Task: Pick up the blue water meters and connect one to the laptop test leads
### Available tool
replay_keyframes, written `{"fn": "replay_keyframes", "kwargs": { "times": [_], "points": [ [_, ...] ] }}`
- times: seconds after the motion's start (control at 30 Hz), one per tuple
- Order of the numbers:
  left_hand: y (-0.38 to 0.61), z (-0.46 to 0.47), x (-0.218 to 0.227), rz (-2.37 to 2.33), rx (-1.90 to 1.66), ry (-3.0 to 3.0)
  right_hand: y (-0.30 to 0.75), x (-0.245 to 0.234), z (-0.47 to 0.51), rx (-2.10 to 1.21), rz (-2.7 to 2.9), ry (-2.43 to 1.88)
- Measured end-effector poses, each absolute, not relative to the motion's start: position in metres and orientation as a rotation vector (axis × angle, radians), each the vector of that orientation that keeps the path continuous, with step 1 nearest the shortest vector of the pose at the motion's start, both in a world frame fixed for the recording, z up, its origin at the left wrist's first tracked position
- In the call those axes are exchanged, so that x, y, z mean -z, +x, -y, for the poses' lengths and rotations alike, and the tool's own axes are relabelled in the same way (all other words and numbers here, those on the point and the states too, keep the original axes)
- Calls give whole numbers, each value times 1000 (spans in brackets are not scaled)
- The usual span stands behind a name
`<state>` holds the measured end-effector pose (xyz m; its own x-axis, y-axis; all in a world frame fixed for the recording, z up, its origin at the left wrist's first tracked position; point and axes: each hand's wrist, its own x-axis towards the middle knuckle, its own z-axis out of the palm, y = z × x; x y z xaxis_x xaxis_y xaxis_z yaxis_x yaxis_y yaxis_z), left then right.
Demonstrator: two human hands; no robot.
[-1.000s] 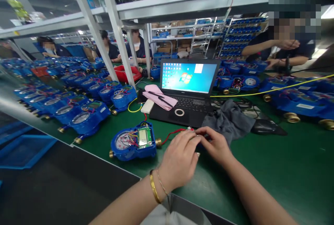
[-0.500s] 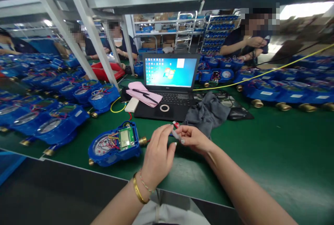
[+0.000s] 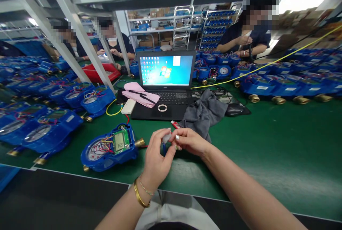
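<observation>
My left hand [image 3: 157, 157] and my right hand [image 3: 191, 141] meet above the green table in front of the laptop. Between their fingertips is a small translucent whitish piece [image 3: 166, 138], too small to name. The right fingers pinch at its side, while the left fingers and thumb curl around it. Something blue shows below it, partly hidden by the left hand. A blue meter [image 3: 108, 149] with an exposed circuit board, a small display and loose wires lies left of my hands. Just beyond the right fingers rests a red and white tube-like item [image 3: 175, 125], partly covered.
An open laptop [image 3: 165, 69] stands behind my hands, with a pink cloth [image 3: 140, 95] and pens on it. A grey cloth [image 3: 204, 112] and a mouse [image 3: 235, 109] lie to the right. Rows of blue meters [image 3: 50, 125] fill the left. Co-workers sit across the table.
The view has shifted slightly. My left fingers have curled in around the translucent piece, which the right fingers held before. The left thumb now comes close to the right fingertips.
</observation>
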<state>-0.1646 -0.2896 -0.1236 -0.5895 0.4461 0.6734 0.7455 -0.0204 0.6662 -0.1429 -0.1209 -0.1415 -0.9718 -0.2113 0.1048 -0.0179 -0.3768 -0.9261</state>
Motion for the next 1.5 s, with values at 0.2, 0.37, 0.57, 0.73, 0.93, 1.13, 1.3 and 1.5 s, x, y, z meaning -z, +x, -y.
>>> {"fn": "replay_keyframes", "kwargs": {
  "times": [0.2, 0.37, 0.57, 0.73, 0.93, 1.13, 1.3, 1.5],
  "points": [
    [-167, 288, 126, 1954, 2123, -1098, -144, 141, 122, 2473, -1706, -334],
    [-169, 286, 124, 1915, 2299, -959, -144, 142, 122, 2399, -1815, -341],
    [-182, 284, 125, 1980, 2429, -880, -147, 144, 121, 2168, -2161, -299],
    [-190, 281, 133, 1967, 2451, -879, -151, 145, 113, 1775, -2900, 129],
    [-190, 268, 132, 2071, 2496, -928, -159, 145, 107, 1032, -3348, 496],
    [-199, 255, 120, 2188, 2357, -1101, -161, 150, 99, 870, -3373, 479],
    [-213, 235, 119, 2178, 2320, -1030, -163, 154, 86, 1211, -3460, 459],
    [-231, 204, 121, 2244, 2112, -1045, -164, 152, 80, 1619, -3442, 412]
  ]
}}
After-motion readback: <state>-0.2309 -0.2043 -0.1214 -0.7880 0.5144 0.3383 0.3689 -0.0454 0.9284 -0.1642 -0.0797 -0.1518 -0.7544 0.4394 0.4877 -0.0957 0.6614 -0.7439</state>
